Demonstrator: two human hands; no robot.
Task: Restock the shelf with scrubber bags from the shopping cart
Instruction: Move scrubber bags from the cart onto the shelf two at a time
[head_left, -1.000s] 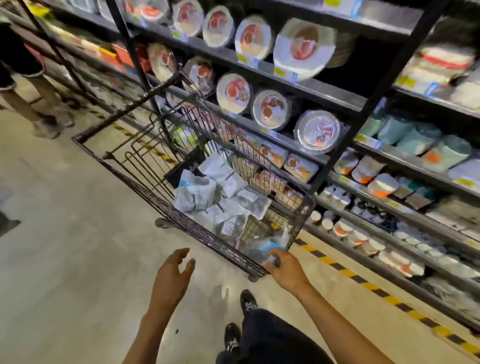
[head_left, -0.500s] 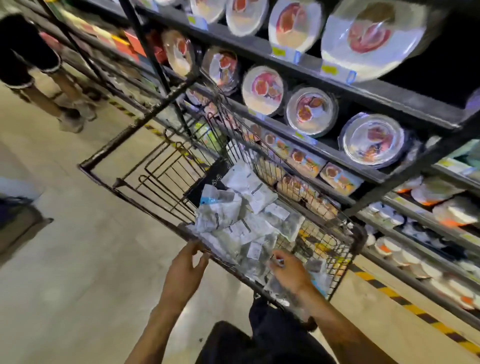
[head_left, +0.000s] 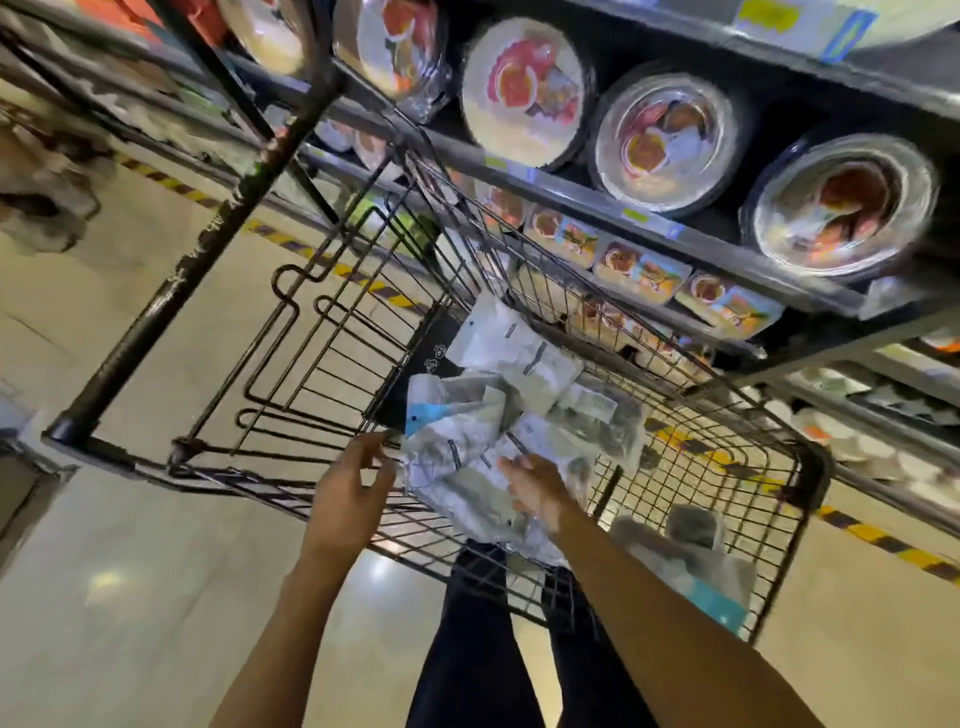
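Observation:
A black wire shopping cart (head_left: 816, 470) stands in front of me beside the shelf (head_left: 582, 195). Several clear scrubber bags (head_left: 524, 364) with white labels lie heaped in its basket. My left hand (head_left: 350, 491) reaches over the near rim, fingers straight, touching the left edge of the heap. My right hand (head_left: 537, 491) rests palm down on top of the bags, fingers loosely spread. One more scrubber bag (head_left: 691, 556) with a blue label lies in the cart's near right corner, seen through the wire wall.
The shelf on the right holds wrapped round plates (head_left: 524, 91) and boxed goods (head_left: 641, 273), close against the cart's far side. A yellow-black stripe (head_left: 883, 540) runs along the floor at the shelf's foot. Pale floor (head_left: 130, 571) lies on the left. My legs stand under the cart's near end.
I have leaned closer over the cart. Both hands moved forward from the near rim into the basket onto the heap. The bag my right hand held lies in the near right corner.

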